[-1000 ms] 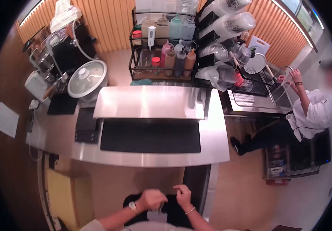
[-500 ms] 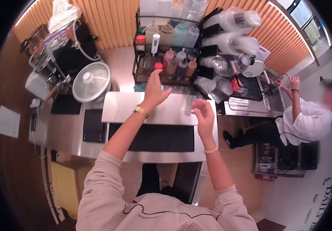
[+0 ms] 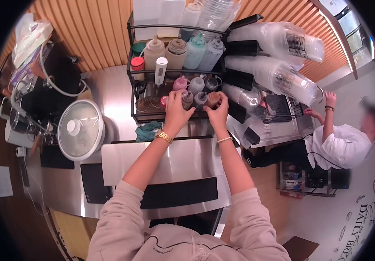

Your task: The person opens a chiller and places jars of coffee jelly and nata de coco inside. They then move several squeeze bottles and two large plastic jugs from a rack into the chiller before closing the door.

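Both my hands reach into the lower tier of a black wire rack (image 3: 131, 98). My left hand (image 3: 178, 108) curls against a dark brown squeeze bottle (image 3: 188, 100), its thumb at the bottle's front. Just left of those fingers a red cap (image 3: 163, 101) peeks out. My right hand (image 3: 218, 114) is wrapped about the right side of an orange-brown squeeze bottle (image 3: 213, 99). Between the hands stands a grey-capped squeeze bottle (image 3: 200, 99). Behind them are a pink bottle (image 3: 181, 82), a clear bottle (image 3: 197, 84) and a dark one (image 3: 212, 84).
Larger squeeze bottles (image 3: 176, 53) fill the upper tier. Stacked plastic cups (image 3: 278, 74) jut out at right. A lidded round pot (image 3: 81, 129) stands left, and a teal cloth (image 3: 148, 131) lies before the rack. A co-worker (image 3: 344, 139) works at the right-hand counter.
My hands have moved forward from above the steel lid into the rack and closed around bottles. The view has shifted nearer to the rack.
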`<state>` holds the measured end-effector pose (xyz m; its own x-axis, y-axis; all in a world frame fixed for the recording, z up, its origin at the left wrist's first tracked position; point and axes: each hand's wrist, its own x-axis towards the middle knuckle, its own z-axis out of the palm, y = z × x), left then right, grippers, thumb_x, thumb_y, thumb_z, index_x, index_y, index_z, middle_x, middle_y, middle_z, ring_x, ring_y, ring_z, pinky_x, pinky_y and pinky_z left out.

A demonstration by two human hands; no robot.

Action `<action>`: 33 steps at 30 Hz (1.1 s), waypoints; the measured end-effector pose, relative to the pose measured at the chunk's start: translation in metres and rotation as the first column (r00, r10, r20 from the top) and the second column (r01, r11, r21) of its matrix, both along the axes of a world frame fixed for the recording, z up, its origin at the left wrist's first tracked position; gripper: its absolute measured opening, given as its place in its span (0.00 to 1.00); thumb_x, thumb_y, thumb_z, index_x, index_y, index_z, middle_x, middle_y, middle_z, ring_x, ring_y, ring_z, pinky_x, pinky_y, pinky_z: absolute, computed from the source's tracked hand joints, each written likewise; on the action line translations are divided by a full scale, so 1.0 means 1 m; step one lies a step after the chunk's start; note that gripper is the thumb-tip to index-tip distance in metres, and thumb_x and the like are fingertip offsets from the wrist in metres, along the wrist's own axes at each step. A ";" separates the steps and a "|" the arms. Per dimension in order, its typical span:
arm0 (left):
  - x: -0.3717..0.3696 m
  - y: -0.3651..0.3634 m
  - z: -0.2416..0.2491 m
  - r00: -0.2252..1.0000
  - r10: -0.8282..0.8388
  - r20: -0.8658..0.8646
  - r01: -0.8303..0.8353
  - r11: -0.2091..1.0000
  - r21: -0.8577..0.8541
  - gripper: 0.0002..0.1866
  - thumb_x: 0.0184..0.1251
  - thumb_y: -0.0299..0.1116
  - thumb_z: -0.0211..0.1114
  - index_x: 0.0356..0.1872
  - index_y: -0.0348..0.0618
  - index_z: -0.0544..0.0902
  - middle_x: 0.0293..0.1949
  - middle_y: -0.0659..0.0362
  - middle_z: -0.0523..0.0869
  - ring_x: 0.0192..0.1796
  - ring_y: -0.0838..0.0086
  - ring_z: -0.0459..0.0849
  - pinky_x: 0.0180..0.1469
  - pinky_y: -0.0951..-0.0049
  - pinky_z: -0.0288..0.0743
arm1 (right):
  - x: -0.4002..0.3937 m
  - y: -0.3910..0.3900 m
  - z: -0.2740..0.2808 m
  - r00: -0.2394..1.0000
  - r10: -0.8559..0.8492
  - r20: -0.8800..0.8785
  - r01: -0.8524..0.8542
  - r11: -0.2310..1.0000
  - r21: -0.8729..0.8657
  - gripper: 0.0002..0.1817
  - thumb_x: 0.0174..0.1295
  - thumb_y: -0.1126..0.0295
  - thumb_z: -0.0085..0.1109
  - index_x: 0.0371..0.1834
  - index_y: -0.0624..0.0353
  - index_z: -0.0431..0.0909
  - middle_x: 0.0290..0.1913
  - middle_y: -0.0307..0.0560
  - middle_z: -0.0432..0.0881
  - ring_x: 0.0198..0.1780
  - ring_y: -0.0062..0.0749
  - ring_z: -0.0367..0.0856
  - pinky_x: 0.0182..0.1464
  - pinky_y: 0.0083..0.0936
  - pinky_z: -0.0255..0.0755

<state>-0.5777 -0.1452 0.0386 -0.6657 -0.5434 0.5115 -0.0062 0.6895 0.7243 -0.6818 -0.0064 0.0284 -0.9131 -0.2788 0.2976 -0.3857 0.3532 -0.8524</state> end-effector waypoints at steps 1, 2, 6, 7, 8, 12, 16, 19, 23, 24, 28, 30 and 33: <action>-0.003 -0.005 -0.001 0.999 -0.032 0.012 0.032 0.999 0.017 0.33 0.41 0.29 0.81 0.53 0.43 0.78 0.49 0.51 0.78 0.53 0.53 0.78 0.57 0.58 0.73 | -0.002 0.000 -0.002 0.999 -0.006 -0.039 0.007 0.999 0.040 0.41 0.43 0.79 0.76 0.63 0.58 0.67 0.57 0.53 0.76 0.60 0.48 0.74 0.63 0.39 0.68; -0.004 -0.011 -0.002 0.998 -0.062 0.024 0.061 0.997 0.038 0.32 0.41 0.29 0.81 0.52 0.42 0.78 0.48 0.52 0.78 0.53 0.54 0.78 0.57 0.58 0.73 | -0.003 0.002 -0.005 0.997 -0.008 -0.077 0.014 0.996 0.084 0.38 0.42 0.79 0.76 0.61 0.57 0.68 0.56 0.52 0.76 0.60 0.47 0.74 0.62 0.39 0.69; -0.005 -0.020 0.004 0.959 -0.284 0.006 0.278 0.943 0.185 0.27 0.44 0.28 0.81 0.48 0.40 0.80 0.43 0.54 0.84 0.48 0.62 0.84 0.53 0.63 0.77 | 0.003 -0.001 0.007 0.997 -0.003 0.083 0.003 1.000 0.002 0.32 0.41 0.79 0.75 0.53 0.56 0.72 0.51 0.50 0.81 0.57 0.47 0.78 0.60 0.37 0.71; -0.006 -0.023 0.005 0.929 -0.369 -0.013 0.360 0.896 0.259 0.27 0.45 0.28 0.81 0.48 0.40 0.80 0.43 0.54 0.85 0.47 0.64 0.85 0.52 0.64 0.78 | 0.002 -0.003 0.008 0.987 0.012 0.161 -0.005 0.999 -0.048 0.32 0.41 0.80 0.75 0.53 0.55 0.73 0.51 0.50 0.81 0.57 0.48 0.79 0.60 0.37 0.72; -0.007 -0.024 0.007 0.925 -0.380 -0.011 0.370 0.894 0.253 0.27 0.48 0.29 0.81 0.51 0.39 0.79 0.43 0.55 0.88 0.47 0.68 0.88 0.51 0.68 0.80 | 0.001 -0.004 0.008 0.994 0.021 0.109 -0.020 1.000 -0.015 0.31 0.42 0.80 0.75 0.52 0.56 0.73 0.50 0.48 0.82 0.54 0.43 0.80 0.58 0.35 0.73; -0.017 -0.027 0.011 0.904 -0.414 -0.104 0.427 0.876 0.224 0.29 0.48 0.30 0.81 0.54 0.38 0.81 0.47 0.52 0.89 0.50 0.66 0.88 0.54 0.68 0.79 | -0.013 0.004 0.009 0.989 0.148 0.005 -0.148 0.987 0.060 0.28 0.43 0.83 0.73 0.50 0.57 0.75 0.48 0.44 0.81 0.50 0.33 0.83 0.55 0.28 0.75; -0.022 -0.025 0.009 0.923 -0.382 -0.040 0.379 0.888 0.260 0.27 0.46 0.33 0.82 0.51 0.40 0.86 0.45 0.50 0.90 0.48 0.62 0.89 0.52 0.68 0.80 | -0.013 0.001 0.006 0.973 0.223 -0.063 -0.219 0.974 0.064 0.27 0.43 0.86 0.70 0.49 0.57 0.77 0.48 0.43 0.78 0.52 0.31 0.79 0.58 0.25 0.71; -0.021 -0.022 0.008 0.950 -0.312 0.013 0.302 0.929 0.213 0.24 0.45 0.34 0.83 0.47 0.40 0.88 0.43 0.51 0.91 0.47 0.64 0.90 0.51 0.69 0.80 | -0.005 -0.005 0.014 0.964 0.261 -0.053 -0.263 0.964 -0.037 0.28 0.42 0.88 0.68 0.50 0.59 0.78 0.48 0.43 0.76 0.53 0.32 0.77 0.60 0.24 0.70; -0.018 -0.022 0.027 0.950 -0.296 -0.100 0.311 0.923 0.225 0.22 0.46 0.33 0.84 0.46 0.41 0.90 0.43 0.55 0.92 0.43 0.75 0.89 0.50 0.72 0.80 | 0.001 -0.003 0.039 0.952 0.283 -0.115 -0.292 0.954 -0.068 0.26 0.43 0.87 0.64 0.50 0.58 0.79 0.46 0.47 0.77 0.53 0.39 0.78 0.58 0.28 0.70; -0.016 -0.022 0.037 0.944 -0.305 -0.128 0.327 0.914 0.238 0.23 0.45 0.32 0.84 0.46 0.42 0.90 0.42 0.56 0.92 0.42 0.75 0.88 0.51 0.73 0.80 | 0.001 -0.003 0.052 0.946 0.290 -0.144 -0.302 0.951 -0.068 0.26 0.43 0.87 0.63 0.51 0.58 0.78 0.46 0.47 0.78 0.53 0.39 0.78 0.58 0.29 0.70; 0.005 -0.019 0.094 0.916 -0.332 -0.225 0.378 0.903 0.206 0.22 0.44 0.29 0.83 0.45 0.43 0.90 0.39 0.57 0.91 0.39 0.74 0.87 0.45 0.75 0.79 | 0.035 0.008 0.126 0.932 0.360 -0.038 -0.362 0.924 -0.125 0.25 0.46 0.86 0.63 0.52 0.60 0.78 0.48 0.46 0.79 0.53 0.34 0.79 0.58 0.26 0.71; 0.026 -0.012 0.126 0.912 -0.344 -0.225 0.397 0.879 0.265 0.22 0.44 0.28 0.82 0.45 0.44 0.90 0.40 0.58 0.91 0.37 0.76 0.85 0.44 0.76 0.79 | 0.062 0.016 0.162 0.924 0.380 -0.034 -0.381 0.918 -0.110 0.27 0.48 0.85 0.63 0.55 0.60 0.75 0.49 0.45 0.79 0.53 0.32 0.79 0.58 0.26 0.71; 0.067 0.001 0.141 0.922 -0.364 -0.130 0.387 0.871 0.303 0.22 0.44 0.28 0.81 0.45 0.44 0.90 0.41 0.58 0.90 0.37 0.75 0.84 0.43 0.76 0.79 | 0.101 0.037 0.171 0.904 0.426 0.036 -0.422 0.903 -0.084 0.29 0.49 0.85 0.61 0.59 0.60 0.73 0.52 0.46 0.78 0.53 0.31 0.79 0.58 0.27 0.71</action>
